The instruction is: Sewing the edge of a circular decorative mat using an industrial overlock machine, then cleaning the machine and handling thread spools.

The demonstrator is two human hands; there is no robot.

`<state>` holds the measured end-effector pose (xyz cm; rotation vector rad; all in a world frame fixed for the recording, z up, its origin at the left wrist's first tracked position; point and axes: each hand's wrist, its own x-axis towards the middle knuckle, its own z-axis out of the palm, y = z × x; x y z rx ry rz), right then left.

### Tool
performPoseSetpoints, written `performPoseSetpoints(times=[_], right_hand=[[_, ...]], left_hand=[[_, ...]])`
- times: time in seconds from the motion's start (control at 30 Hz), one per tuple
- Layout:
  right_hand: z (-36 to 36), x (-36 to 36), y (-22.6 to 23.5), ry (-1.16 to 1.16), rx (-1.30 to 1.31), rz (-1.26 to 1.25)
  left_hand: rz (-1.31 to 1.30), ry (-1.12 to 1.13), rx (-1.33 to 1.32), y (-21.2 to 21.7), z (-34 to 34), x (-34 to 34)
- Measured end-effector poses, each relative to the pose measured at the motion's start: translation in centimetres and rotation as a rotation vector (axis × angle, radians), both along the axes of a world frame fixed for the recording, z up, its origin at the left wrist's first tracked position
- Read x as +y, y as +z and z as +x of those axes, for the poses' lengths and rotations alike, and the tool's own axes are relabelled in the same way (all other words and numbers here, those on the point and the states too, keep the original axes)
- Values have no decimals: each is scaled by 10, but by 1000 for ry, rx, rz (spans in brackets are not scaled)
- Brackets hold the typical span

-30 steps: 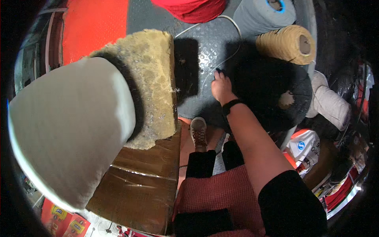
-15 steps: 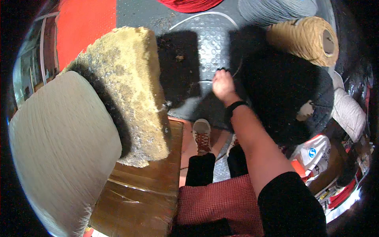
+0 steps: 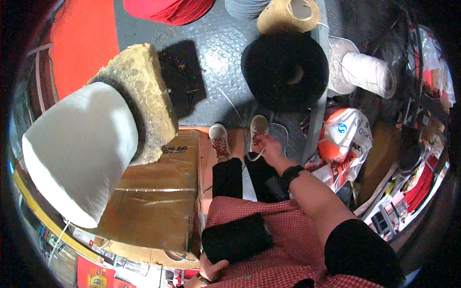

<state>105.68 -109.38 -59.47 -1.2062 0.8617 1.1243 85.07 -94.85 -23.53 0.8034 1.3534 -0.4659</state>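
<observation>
At the lower middle, my left hand point(image 3: 212, 269) is closed round the near end of a black cylinder point(image 3: 236, 238), which lies tilted over the red checked cloth point(image 3: 293, 230) on my lap. Whether the cylinder is wound with yarn is too dark to tell. Above my right knee, my right hand point(image 3: 270, 150) is closed on a thin white strand point(image 3: 257, 156) that loops beneath its fingers. Beyond it stands a big black yarn cone point(image 3: 285, 72). To the left are a large white yarn cone point(image 3: 79, 153) and a yellow foam block point(image 3: 144, 103) with dark stains.
A brown cardboard box point(image 3: 153, 206) supports the foam on my left. Red point(image 3: 168, 9), grey point(image 3: 247, 8) and tan point(image 3: 288, 14) yarn cones stand at the far side of the grey studded mat point(image 3: 192, 62). White cones point(image 3: 367, 74) and a plastic bag point(image 3: 343, 137) lie right.
My right hand has come back toward my knees and now holds the white strand. My left hand with the black cylinder has come into view. The whole view has shifted.
</observation>
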Motion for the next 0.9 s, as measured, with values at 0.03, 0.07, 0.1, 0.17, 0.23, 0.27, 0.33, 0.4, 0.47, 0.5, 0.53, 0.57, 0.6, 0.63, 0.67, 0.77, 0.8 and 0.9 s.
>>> performPoseSetpoints(times=[0.03,0.07,0.1,0.17,0.23,0.27,0.33,0.4,0.47,0.5,0.53,0.57,0.6,0.63,0.67,0.77,0.8,0.9], right_hand=[[6,-20,8,-130,25,-63],[5,-40,4,-66,-25,-206],[5,-69,-7,-11,-82,-360],[-1,-114,-34,309,-101,-611],[-9,-111,-35,436,-186,-707],[-9,-108,-30,574,-283,-814],[-10,-119,-47,698,-391,-931],[-15,-133,-80,790,-441,-991],[-17,-153,-118,876,-554,-989],[-17,-163,-137,963,-669,-973],[-14,-162,-154,1007,-705,-1030],[-7,-161,-170,1051,-742,-1090],[-4,-157,-182,1124,-735,-1088],[-5,-151,-189,1196,-728,-1082],[-6,-148,-193,1197,-712,-1064],[-8,-146,-195,1310,-649,-1144],[-15,-146,-189,1385,-615,-1047],[-44,-133,-155,1348,-550,-904]], left_hand=[[-36,53,57,-2,3,-2],[-44,44,49,-3,-10,-6],[-57,7,-1,-10,-25,-7],[-55,-27,-49,-16,-44,-13],[-109,55,179,-18,-66,-15],[-95,59,202,-13,-86,-18],[-180,-61,206,-17,-115,-17],[-204,32,77,-39,-130,-20],[-208,-39,76,-73,-145,-26],[-211,-71,82,-90,-153,-31],[-200,-105,93,-99,-159,-33],[-193,-141,102,-109,-165,-35],[-182,-180,126,-113,-173,-34],[-170,-218,152,-111,-180,-31],[-162,-256,169,-111,-187,-29],[-139,-373,184,-111,-191,-22],[-132,-408,187,-107,-193,-22],[-114,-503,165,-88,-192,-21]])
